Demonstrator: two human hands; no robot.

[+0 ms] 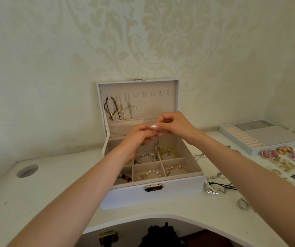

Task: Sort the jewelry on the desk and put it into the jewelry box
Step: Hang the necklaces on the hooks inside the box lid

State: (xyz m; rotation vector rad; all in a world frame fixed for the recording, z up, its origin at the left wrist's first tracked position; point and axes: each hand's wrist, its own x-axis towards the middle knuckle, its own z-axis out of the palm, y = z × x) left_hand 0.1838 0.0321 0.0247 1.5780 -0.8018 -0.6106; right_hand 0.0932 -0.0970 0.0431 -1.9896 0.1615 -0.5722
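Note:
A white jewelry box (152,195) stands open on the desk, its lid upright against the wall. Three necklaces (118,107) hang from hooks in the lid. Bracelets lie in the compartments, among them a pearl bracelet (149,174) and a yellow bead bracelet (169,152). Above the open box my left hand (139,136) and my right hand (174,124) meet, and both pinch a thin silver chain (158,144) that dangles between them over the back compartments.
A white ring tray (260,134) lies at the right near the wall. Loose jewelry is spread on the desk to the right: pink earrings (269,154), a silver pendant on a black cord (212,188), a silver ring (243,203). A round cable hole (27,170) is at the left.

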